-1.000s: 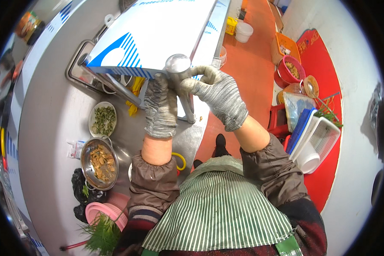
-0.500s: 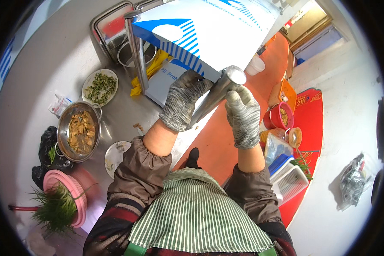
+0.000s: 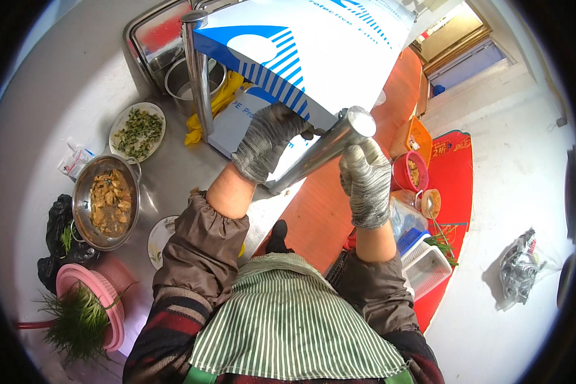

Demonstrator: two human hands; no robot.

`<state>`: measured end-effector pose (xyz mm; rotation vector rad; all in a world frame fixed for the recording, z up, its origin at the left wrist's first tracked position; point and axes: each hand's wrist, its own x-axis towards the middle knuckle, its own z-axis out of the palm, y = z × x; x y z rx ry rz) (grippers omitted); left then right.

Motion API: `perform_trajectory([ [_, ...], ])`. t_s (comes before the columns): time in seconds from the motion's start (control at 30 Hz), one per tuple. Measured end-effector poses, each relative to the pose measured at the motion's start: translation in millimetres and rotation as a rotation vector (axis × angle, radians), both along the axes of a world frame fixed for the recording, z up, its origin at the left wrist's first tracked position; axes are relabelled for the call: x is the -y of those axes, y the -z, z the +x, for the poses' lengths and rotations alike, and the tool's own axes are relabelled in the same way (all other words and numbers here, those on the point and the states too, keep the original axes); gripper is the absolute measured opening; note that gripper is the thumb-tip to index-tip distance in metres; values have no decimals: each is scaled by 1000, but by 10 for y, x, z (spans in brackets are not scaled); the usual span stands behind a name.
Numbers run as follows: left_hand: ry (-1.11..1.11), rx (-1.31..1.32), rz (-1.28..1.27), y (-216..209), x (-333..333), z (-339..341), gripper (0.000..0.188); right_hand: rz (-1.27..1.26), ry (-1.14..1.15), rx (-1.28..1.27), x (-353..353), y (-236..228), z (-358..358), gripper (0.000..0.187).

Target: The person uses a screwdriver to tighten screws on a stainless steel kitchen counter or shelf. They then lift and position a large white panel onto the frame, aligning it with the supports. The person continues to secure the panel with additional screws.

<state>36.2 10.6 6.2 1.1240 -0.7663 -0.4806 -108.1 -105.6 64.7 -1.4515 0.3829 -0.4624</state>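
Both my hands wear grey knitted gloves. My left hand (image 3: pixel 265 142) is closed beside the lower corner of a large white-and-blue box (image 3: pixel 256 54), its darkened fingertips bent between that box and a slanting steel post (image 3: pixel 317 152). What those fingers hold, if anything, is hidden. My right hand (image 3: pixel 367 184) is curled at the post's other side, just below its pale round end, with thumb and fingers drawn together. I cannot make out anything between them. A second white-and-blue box (image 3: pixel 240 123) lies beneath the large one, partly behind my left hand.
Another steel post (image 3: pixel 200 83) stands left of the boxes. On the steel table are a plate of chopped greens (image 3: pixel 137 131), a steel pan of cooked food (image 3: pixel 112 201) and a pink basket (image 3: pixel 86 274) with green stalks. At right, a red surface (image 3: pixel 456 179) bears bowls and a white basket (image 3: pixel 427 271).
The whole view has shifted a little, and the table things sit farther left. Both hands stay by the slanting post, my left glove's fingers now tucked more behind the box corner.
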Motion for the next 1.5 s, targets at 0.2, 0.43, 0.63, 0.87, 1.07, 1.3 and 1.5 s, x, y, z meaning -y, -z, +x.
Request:
perform_trajectory([
  [0.2, -331, 562, 107, 125, 182, 59, 23, -9, 21, -2, -13, 2, 11, 36],
  [0.43, -550, 1068, 196, 185, 304, 131, 22, -28, 1, -43, 2, -12, -10, 36],
  [0.63, -554, 1250, 222, 175, 334, 221, 20, -18, 14, -52, -3, 1, -10, 38],
  [0.87, -670, 1374, 108, 99, 374, 326, 21, 44, 7, -16, -10, 16, -5, 37],
  [1.07, -715, 1378, 106, 56, 304, 229, 23, 44, 28, 5, -34, 30, -16, 34],
  [1.3, -113, 783, -74, -11, -16, -47, 22, 72, 55, 12, -65, 43, 4, 38],
  [1.5, 63, -9, -94, -227, 43, -336, 41, 158, -67, 9, -4, 23, -7, 50],
])
